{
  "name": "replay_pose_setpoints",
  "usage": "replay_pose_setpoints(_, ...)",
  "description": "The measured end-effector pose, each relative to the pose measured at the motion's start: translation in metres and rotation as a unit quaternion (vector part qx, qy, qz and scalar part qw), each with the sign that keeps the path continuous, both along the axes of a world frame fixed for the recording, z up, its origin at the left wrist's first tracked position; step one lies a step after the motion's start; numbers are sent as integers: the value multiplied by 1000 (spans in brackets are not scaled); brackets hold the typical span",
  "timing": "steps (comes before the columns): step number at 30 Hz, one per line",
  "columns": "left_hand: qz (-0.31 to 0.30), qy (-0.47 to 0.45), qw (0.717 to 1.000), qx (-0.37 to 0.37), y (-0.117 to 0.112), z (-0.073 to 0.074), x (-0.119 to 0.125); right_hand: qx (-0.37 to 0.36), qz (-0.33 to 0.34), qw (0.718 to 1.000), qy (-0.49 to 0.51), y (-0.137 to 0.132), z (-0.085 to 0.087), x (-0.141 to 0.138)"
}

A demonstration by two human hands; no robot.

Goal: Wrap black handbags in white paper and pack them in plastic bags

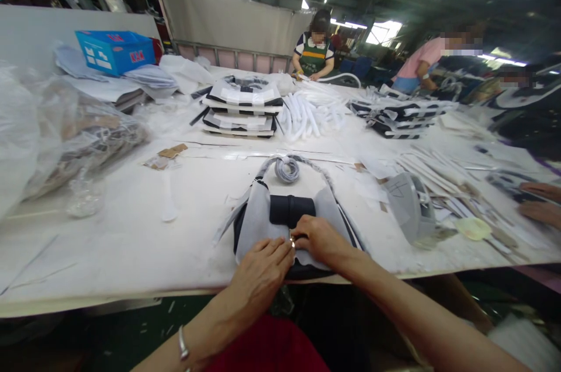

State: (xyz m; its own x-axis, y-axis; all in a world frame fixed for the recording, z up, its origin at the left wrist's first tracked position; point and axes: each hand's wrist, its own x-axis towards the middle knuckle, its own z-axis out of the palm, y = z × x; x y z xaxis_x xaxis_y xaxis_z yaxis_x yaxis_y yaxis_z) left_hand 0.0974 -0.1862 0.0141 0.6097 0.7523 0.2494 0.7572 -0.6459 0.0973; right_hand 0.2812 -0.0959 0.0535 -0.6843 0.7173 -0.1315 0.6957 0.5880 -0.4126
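The left hand lies flat, fingers together, apparently steadying the black bag at the near edge of the table; the right hand, fingers curled, seems to pinch its metal clasp; beyond, stacked bags stand back, likely sparing room.

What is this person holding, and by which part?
The bag: the right hand appears to pinch its metal piece, while the left hand lies flat on the bag.
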Motion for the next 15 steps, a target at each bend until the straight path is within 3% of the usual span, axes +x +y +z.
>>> replay_pose_setpoints(3,6,2,999,-32,3,10,1,-14,39,999,-3,11,4,1)
replay_pose_setpoints(6,3,-1,999,-43,4,14,1,39,75,995,-50,10,10,0)
replay_pose_setpoints(12,2,-25,999,-30,1,4,1,144,175,965,-135,-3,14,-2)
replay_pose_setpoints(15,5,-40,999,-33,1,4,0,148,170,963,-148,-3,8,-4)
